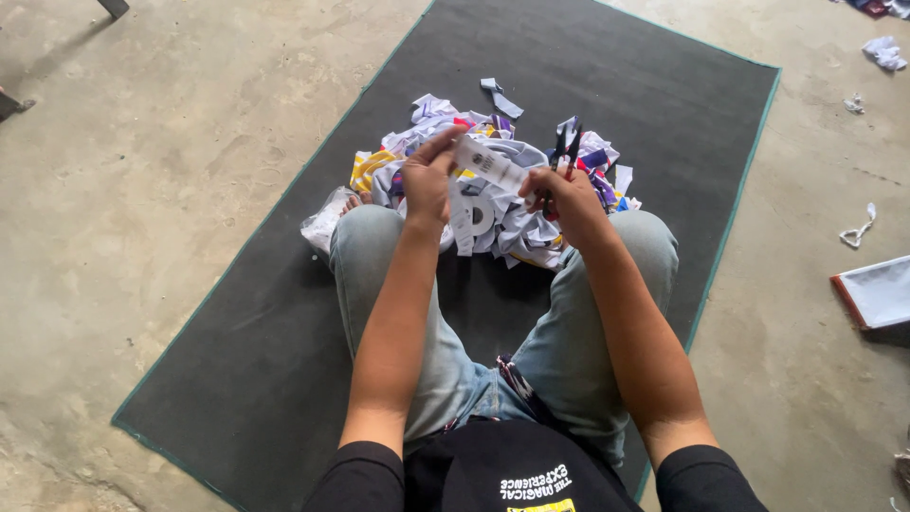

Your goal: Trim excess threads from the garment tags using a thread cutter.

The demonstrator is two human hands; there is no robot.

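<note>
Landmark = dark floor mat, green edge, on bare concrete. Person sits on it, legs in light jeans.

Left of mat: nothing but concrete.

On mat, far end past the knees: heap of fabric scraps, white with yellow, purple and red bits. One loose scrap just beyond the heap.

Left hand above the heap: thumb and fingers pinched closed on the upper end of a white label strip; the rest of the strip dangles toward the lap.

Right hand just right of it: curled around the handles of small dark scissors, blades pointing up and away. Can't tell whether the blades are parted. Same hand seems to touch the strip's other end.

Right of mat: more scraps on concrete, a flat white sheet with a red edge.

Risks, my read:
- Blade tips sit close to the left fingertips; a slip nicks a finger.
- Strip is limp, held by a light pinch; may twist or drop into the heap and get lost among similar whites.
- Heap crowds the bare foot; a dropped tool lands there.
</note>
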